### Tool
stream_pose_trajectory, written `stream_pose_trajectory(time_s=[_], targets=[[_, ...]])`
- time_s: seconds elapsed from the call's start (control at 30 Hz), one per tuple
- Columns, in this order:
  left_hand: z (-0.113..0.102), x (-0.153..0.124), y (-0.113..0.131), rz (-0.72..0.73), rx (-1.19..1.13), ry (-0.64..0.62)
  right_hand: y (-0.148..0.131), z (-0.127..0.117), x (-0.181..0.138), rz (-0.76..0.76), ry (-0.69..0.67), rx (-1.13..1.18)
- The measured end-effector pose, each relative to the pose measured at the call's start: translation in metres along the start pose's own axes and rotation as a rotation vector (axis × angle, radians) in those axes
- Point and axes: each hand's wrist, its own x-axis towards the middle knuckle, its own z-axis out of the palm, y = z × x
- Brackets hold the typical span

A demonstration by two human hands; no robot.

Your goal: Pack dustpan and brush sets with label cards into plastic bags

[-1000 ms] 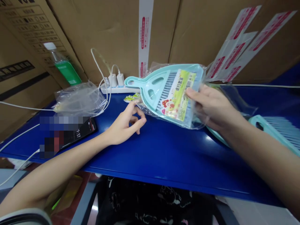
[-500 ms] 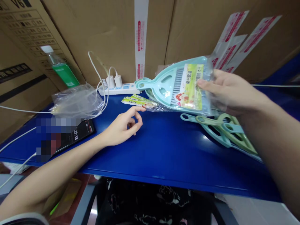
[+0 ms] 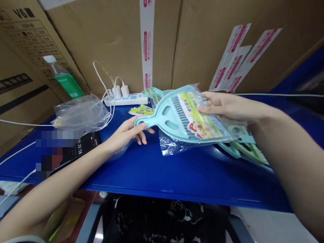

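Note:
A light-blue dustpan [image 3: 170, 116] with a small brush and a yellow-green printed card [image 3: 198, 116] lies in a clear plastic bag, held above the table. My right hand [image 3: 222, 104] grips its wide end through the plastic, thumb on top near the card. My left hand [image 3: 130, 130] pinches the tip of the handle between thumb and index finger, its other fingers loosely curled. Beneath my right forearm lie more green and blue dustpans [image 3: 249, 145], partly hidden. Behind the held one, further handles [image 3: 154, 91] show near the power strip.
The blue table [image 3: 157, 179] meets tall cardboard boxes [image 3: 113, 37]. At the left are a crumpled plastic bag [image 3: 81, 113], a green-labelled bottle [image 3: 67, 81], a phone [image 3: 81, 148] and white cables. A power strip [image 3: 135, 99] and several printed cards [image 3: 141, 109] lie at the back.
My right hand has brought the bagged dustpan lower and toward my left hand. My left hand, earlier empty with curled fingers, has taken hold of the handle end.

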Motion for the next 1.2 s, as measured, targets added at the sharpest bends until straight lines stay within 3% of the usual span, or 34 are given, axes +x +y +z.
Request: stream_pose_trajectory(time_s=[0.3, 0.4, 0.57, 0.7, 1.03, 1.2], targets=[[0.001, -0.001, 0.001, 0.01, -0.097, 0.048, 0.004, 0.008, 0.007, -0.07, -0.033, -0.049], [0.003, -0.002, 0.002, 0.019, -0.151, 0.074, 0.005, 0.014, 0.006, -0.12, 0.016, -0.015], [0.003, 0.001, 0.0, -0.001, -0.245, 0.235, 0.018, 0.03, 0.012, -0.278, 0.17, -0.017], [0.003, 0.004, -0.001, -0.056, -0.299, 0.304, 0.025, 0.037, 0.014, -0.373, 0.188, -0.104], [0.003, 0.007, -0.002, -0.074, -0.327, 0.36, 0.02, 0.034, 0.01, -0.257, 0.134, -0.087], [0.005, 0.008, 0.006, -0.14, -0.357, 0.401, 0.013, 0.036, 0.009, -0.138, 0.199, -0.103]])
